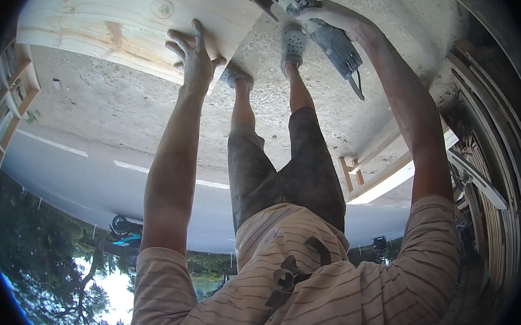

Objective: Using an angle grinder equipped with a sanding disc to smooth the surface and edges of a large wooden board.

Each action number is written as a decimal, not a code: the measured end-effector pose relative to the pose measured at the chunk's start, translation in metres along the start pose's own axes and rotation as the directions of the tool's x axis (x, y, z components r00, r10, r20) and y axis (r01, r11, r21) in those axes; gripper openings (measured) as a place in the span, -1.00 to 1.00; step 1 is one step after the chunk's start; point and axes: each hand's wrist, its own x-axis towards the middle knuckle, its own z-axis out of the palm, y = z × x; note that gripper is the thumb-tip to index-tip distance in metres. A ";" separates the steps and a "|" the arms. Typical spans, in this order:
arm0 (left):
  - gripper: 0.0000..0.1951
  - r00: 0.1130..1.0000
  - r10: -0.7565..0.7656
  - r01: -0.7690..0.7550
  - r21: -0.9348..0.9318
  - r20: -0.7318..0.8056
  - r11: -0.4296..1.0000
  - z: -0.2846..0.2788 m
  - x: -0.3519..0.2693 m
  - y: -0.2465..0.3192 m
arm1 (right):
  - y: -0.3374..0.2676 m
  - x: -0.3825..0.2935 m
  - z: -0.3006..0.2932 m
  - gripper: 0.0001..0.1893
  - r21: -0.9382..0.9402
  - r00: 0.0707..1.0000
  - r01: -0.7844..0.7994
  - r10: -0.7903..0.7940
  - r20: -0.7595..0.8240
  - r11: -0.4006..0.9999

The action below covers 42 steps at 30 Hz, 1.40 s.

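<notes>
My left hand (195, 60) lies on a broad pale wooden board (137, 21), fingers spread, holding nothing. The board has visible grain, a round knot and brownish patches. Wrapped around the body of a dusty grey angle grinder (336, 44) is my right hand (329, 15). The tool's flat disc (260, 4) is seen nearly edge-on beside the board's right edge; whether they touch I cannot tell. A dark cord (358, 85) leaves the grinder's rear end. The far part of the board runs out of view at the top.
My feet in grey clogs (294, 44) stand on rough concrete (265, 103) close to the board. A wooden lattice frame (10, 112) is at the far left. Another wooden frame (379, 181) and stacked planks (490, 146) are at right. Behind me are a road (84, 175) and a motorcycle (127, 230).
</notes>
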 end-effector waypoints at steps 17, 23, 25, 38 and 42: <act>0.37 1.000 -0.015 0.015 -0.039 -0.008 0.999 0.002 -0.001 -0.010 | 0.016 -0.033 0.081 -0.48 0.758 0.988 -0.157 0.095 0.125 0.633; 0.37 0.999 -0.033 0.035 -0.040 0.035 0.999 -0.002 0.001 -0.010 | 0.022 -0.030 0.139 -0.48 0.958 0.994 -0.026 0.111 -0.006 0.285; 0.37 0.999 -0.016 0.016 -0.009 0.042 1.000 -0.003 0.003 -0.009 | 0.030 -0.028 0.145 -0.44 0.973 0.997 -0.009 0.081 -0.010 0.230; 0.40 0.974 0.107 -0.100 -0.043 0.200 0.994 -0.031 0.014 -0.030 | 0.117 -0.138 0.292 -0.51 0.879 0.903 0.391 0.069 -0.423 0.272; 0.36 0.896 0.392 -0.416 0.086 0.207 0.905 -0.067 0.036 -0.103 | 0.131 -0.149 0.377 -0.51 0.840 0.858 0.489 0.043 -0.512 0.234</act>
